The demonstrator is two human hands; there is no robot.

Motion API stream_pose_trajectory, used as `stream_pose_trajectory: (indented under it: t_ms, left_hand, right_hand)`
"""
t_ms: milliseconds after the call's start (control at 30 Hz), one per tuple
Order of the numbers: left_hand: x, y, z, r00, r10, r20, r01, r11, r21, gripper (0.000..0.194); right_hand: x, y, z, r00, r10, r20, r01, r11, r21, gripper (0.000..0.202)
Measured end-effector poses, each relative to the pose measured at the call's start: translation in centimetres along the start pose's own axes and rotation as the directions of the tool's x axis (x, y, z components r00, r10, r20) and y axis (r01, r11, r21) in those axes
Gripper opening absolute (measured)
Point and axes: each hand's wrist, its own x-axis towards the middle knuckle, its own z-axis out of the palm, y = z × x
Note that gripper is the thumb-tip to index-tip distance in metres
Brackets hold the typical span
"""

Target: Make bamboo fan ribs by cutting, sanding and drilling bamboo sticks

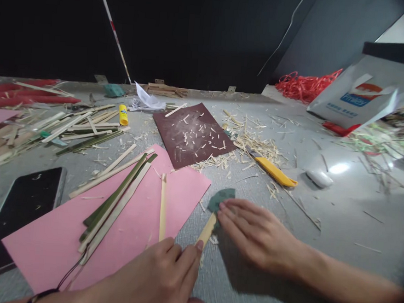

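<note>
My left hand (160, 275) is closed around the near end of a flat bamboo strip (206, 229), which slants up and to the right over the grey table. Folded over the strip's far end is a piece of green sandpaper (222, 197). The fingers of my right hand (254, 236) press together on this sandpaper, partly hiding it and the strip's tip. Just left of the strip, pink paper (185, 187) carries a second pale strip (163, 204) and a bundle of green and pale strips (117, 205).
A brown sheet (198, 137) with shavings lies ahead, beside a yellow utility knife (276, 171) with its blade out. Left are a phone (24, 213), a glue stick (123, 115) and piled strips (82, 129). A white bag (356, 95) and red twine (301, 84) are back right.
</note>
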Motion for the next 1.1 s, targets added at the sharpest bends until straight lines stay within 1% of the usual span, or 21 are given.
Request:
stream_pose_trajectory:
  t_ms: [67, 133, 200, 267, 300, 333, 400, 500, 633, 700, 767, 867, 933, 1000, 1067, 1100]
  left_hand:
    - [0.0, 0.0, -0.1, 1.000, -0.003, 0.000, 0.003, 1.000, -0.003, 0.049]
    - [0.1, 0.0, 0.0, 1.000, 0.007, -0.006, -0.007, 1.000, -0.010, 0.050]
    - [0.1, -0.1, 0.1, 1.000, 0.020, -0.004, -0.020, 1.000, -0.002, 0.049]
    - [0.0, -0.2, 0.1, 1.000, 0.026, 0.008, -0.026, 1.000, 0.008, 0.049]
    - [0.0, -0.2, 0.1, 1.000, 0.023, 0.021, -0.024, 1.000, 0.011, 0.049]
    - [0.0, -0.2, 0.0, 0.999, 0.021, 0.033, -0.021, 1.000, 0.010, 0.049]
    - [-0.1, -0.1, -0.1, 0.999, 0.014, 0.039, -0.013, 1.000, -0.008, 0.048]
    - [-0.2, 0.3, -0.3, 1.000, 0.012, 0.013, -0.011, 1.000, -0.022, 0.043]
    - [-0.4, 0.7, -0.2, 1.000, -0.011, 0.008, 0.010, 1.000, 0.021, 0.043]
    - [-0.4, 0.8, -0.1, 1.000, -0.011, 0.011, 0.010, 0.999, 0.037, 0.046]
    - [-0.3, 0.8, 0.1, 1.000, -0.003, -0.002, 0.003, 0.998, 0.063, 0.048]
    - [-0.2, 0.9, 0.1, 1.000, 0.009, -0.017, -0.008, 0.995, 0.097, 0.047]
    - [-0.2, 0.9, 0.0, 1.000, 0.005, -0.004, -0.005, 0.994, 0.110, 0.048]
    - [-0.2, 1.0, -0.2, 1.000, 0.006, 0.002, -0.006, 0.993, 0.117, 0.050]
    - [-0.4, 1.0, -0.2, 1.000, 0.016, -0.006, -0.016, 0.994, 0.112, 0.048]
    - [-0.5, 1.0, -0.2, 1.000, 0.020, -0.014, -0.019, 0.994, 0.106, 0.044]
  right_hand:
    - [0.1, -1.2, -0.4, 0.999, -0.040, -0.008, 0.040, 0.997, 0.071, 0.035]
    - [0.1, -1.4, -0.6, 1.000, -0.011, 0.017, 0.008, 0.992, 0.125, 0.034]
    - [0.0, -0.5, -0.5, 0.994, 0.088, 0.066, -0.096, 0.987, 0.128, 0.032]
    - [-0.2, 1.1, -0.1, 0.976, 0.192, 0.106, -0.201, 0.976, 0.080, 0.031]
    - [-0.3, 1.9, 0.1, 0.970, 0.212, 0.117, -0.220, 0.974, 0.060, 0.030]
    - [-0.4, 2.5, 0.2, 0.973, 0.203, 0.112, -0.209, 0.977, 0.047, 0.028]
    - [-0.6, 2.9, 0.5, 0.989, 0.119, 0.085, -0.121, 0.992, 0.023, 0.028]
    - [-0.8, 2.3, 0.7, 0.999, -0.012, 0.044, 0.013, 0.999, -0.044, 0.029]
    - [-0.7, 1.2, 0.4, 0.996, -0.072, 0.056, 0.079, 0.987, -0.140, 0.028]
    - [-0.4, 0.7, 0.0, 0.994, -0.099, 0.042, 0.105, 0.981, -0.163, 0.030]
    - [0.0, -0.1, -0.4, 0.991, -0.132, -0.004, 0.131, 0.984, -0.118, 0.035]
    - [0.4, -1.6, -1.0, 0.980, -0.185, -0.078, 0.187, 0.982, 0.020, 0.041]
    - [0.5, -2.3, -1.1, 0.977, -0.186, -0.100, 0.196, 0.976, 0.098, 0.041]
    - [0.3, -2.2, -1.1, 0.988, -0.133, -0.081, 0.145, 0.975, 0.167, 0.039]
    - [0.2, -1.3, -0.9, 0.999, -0.035, -0.027, 0.040, 0.978, 0.206, 0.037]
    - [0.1, -0.8, -0.8, 1.000, 0.012, 0.004, -0.013, 0.977, 0.211, 0.036]
